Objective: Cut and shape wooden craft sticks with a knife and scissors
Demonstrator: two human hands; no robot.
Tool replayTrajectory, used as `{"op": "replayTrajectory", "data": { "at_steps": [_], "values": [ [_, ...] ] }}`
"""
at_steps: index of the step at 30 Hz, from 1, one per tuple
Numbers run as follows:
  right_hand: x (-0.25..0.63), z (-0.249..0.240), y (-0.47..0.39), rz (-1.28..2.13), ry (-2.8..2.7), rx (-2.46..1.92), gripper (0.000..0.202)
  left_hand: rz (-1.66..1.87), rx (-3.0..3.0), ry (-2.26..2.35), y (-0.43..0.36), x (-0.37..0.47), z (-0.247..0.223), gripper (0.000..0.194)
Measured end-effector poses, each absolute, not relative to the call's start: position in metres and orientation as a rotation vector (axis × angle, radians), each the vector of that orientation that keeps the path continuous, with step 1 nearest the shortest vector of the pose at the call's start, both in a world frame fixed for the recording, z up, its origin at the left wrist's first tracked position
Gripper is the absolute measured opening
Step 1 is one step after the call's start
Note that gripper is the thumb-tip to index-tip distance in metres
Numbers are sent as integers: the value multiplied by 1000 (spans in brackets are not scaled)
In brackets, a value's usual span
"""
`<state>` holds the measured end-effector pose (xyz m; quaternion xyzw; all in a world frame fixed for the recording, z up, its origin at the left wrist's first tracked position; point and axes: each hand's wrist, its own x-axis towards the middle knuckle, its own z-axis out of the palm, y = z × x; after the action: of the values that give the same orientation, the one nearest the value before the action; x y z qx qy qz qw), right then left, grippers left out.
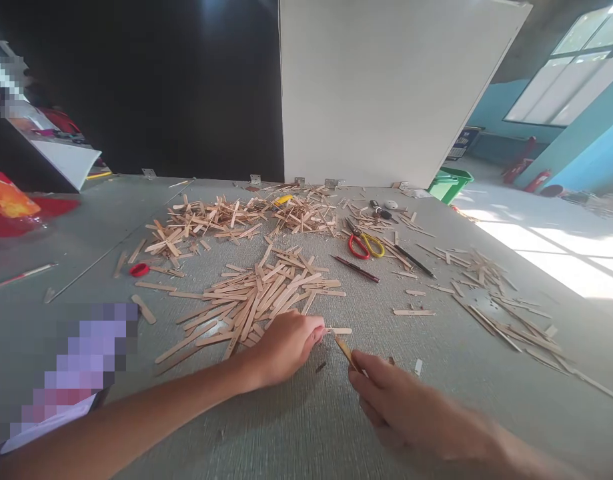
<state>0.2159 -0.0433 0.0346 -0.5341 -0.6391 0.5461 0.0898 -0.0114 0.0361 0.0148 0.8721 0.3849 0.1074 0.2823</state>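
Head view, only one. Left hand (289, 343) low over the table (276, 427), near its middle, just in front of the loose pile. Fingers curled, thumb and forefinger pinching one flat wooden stick (343, 331). Stick: pale tan, narrow, smooth-faced, lying nearly level, its free end pointing right. Small dark mark or nick close to the fingertips; too small to tell which. Rest of it hidden by the hand.

Right hand (386, 393) to the right and a little nearer the wearer, fingers wrapped around a narrow yellowish-tan strip (345, 349). Strip tilted, tip up and left, just beside the held stick; contact between the two cannot be told. Its lower part is covered by the grip; whether stick or tool handle, unclear.

Loose pile (266, 290) beyond the left hand: same pale sticks, crossed at many angles, mostly flat, several with dark marks. Farther back, tangled heap (211, 217), more jumbled, a yellow object (285, 199) on its right portion. Right of the pile: scissors (365, 245), one handle red, one yellow; dark red pen (356, 268) in front. Small white scrap (418, 367) near the right hand; red ring (139, 269) at left.
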Motion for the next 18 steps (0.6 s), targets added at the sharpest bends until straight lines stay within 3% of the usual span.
{"op": "replayTrajectory", "data": {
  "at_steps": [5, 7, 12, 14, 16, 18],
  "values": [
    [236, 60, -14, 2343, -1641, -1606, 20, 283, 2356, 972, 34, -11, 16, 38],
    [232, 57, -19, 2263, -1658, -1643, 20, 296, 2355, 987, 31, -10, 15, 38],
    [211, 39, -48, 1139, -2514, -1459, 8, 320, 2350, 1015, 26, -8, 8, 39],
    [215, 43, -45, 1170, -2531, -1447, 9, 318, 2359, 996, 26, -8, 6, 40],
    [225, 50, -34, 1616, -2327, -1522, 20, 313, 2371, 973, 26, -9, 4, 40],
    [234, 55, -26, 1705, -2238, -1526, 28, 310, 2382, 960, 26, -8, 3, 41]
  ]
}}
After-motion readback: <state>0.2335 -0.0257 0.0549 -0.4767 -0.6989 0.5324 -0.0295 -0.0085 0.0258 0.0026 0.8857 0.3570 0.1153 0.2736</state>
